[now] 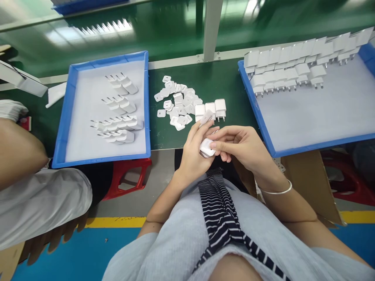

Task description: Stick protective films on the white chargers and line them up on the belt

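My left hand (193,154) is wrapped round a white charger (207,148), its squarish end turned up toward me. The thumb and finger of my right hand (244,147) press on that end, at the charger's edge. Another small white cover plate (206,117) shows at the left fingertips; I cannot tell whether it is gripped or lies behind them. Just past my hands stand three white plug chargers (220,107) in a row. To their left lies a loose pile of white cover plates (181,102), some with a slot.
On the left, a blue-rimmed tray (148,101) holds rows of chargers on their sides. A second blue tray (274,150) on the right carries two rows of chargers (281,74). A metal post (212,31) rises behind the bench. A co-worker's arm (20,152) is at far left.
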A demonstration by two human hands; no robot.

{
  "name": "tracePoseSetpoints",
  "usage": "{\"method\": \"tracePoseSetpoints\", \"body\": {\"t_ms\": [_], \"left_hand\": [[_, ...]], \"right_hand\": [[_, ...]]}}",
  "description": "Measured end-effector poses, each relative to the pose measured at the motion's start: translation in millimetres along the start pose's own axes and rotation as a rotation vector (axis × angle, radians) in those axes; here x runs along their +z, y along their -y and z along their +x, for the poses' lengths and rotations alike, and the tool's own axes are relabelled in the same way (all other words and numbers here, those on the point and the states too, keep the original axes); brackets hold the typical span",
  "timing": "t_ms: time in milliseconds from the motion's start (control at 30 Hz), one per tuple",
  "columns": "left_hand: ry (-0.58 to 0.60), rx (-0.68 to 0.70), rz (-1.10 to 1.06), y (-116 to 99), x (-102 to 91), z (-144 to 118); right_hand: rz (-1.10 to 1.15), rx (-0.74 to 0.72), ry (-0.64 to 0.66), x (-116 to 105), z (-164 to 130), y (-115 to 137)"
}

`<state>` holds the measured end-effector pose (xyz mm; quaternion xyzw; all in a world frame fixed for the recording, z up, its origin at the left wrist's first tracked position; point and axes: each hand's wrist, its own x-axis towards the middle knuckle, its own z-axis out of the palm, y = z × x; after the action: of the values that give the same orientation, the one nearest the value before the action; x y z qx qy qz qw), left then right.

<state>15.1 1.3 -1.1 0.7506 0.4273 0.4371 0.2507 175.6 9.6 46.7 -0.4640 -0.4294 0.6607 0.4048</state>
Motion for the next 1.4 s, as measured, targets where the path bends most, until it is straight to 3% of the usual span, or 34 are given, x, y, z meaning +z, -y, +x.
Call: {"method": "tracePoseSetpoints", "body": {"t_ms": [500, 1000, 1400], "left_hand": [[-0.057, 0.019, 0.020, -0.3, 2.6, -4.2], [-0.038, 0.055, 0.007, -0.9, 3.9, -6.4], [-0.052, 0.074, 0.025, 3.6, 5.5, -6.3]], "right_hand": [[-0.057, -0.006, 0.005, -0.7, -4.2, 0.6], [-0.113, 0.003, 0.052, -1.4, -4.7, 4.9], [-0.100, -0.090, 0.070, 0.4, -4.8, -0.1]]}}
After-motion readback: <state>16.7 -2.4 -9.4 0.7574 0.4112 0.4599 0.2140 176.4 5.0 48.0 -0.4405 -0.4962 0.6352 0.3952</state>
